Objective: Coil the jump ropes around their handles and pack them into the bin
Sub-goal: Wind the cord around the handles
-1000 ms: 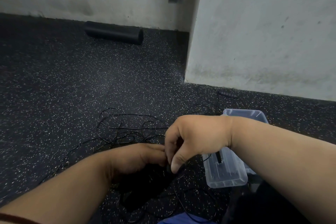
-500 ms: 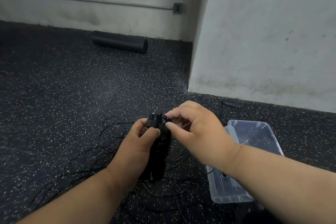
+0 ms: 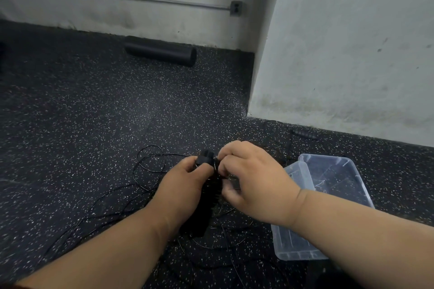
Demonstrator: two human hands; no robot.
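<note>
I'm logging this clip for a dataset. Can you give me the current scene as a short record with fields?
setting: speckled dark floor beside a pale wall
left hand: grips the black handles, held upright
right hand: pinches the thin cord at the handles' top end
loose cord: lies in loops on the floor
bin: clear plastic, open, on the floor to the right; contents hard to tell
other handle: on the floor near the wall
foam roller: against the far wall

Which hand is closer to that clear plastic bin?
Right. The right hand is just left of the bin; the left hand lies farther left, beyond the black handles.
</note>
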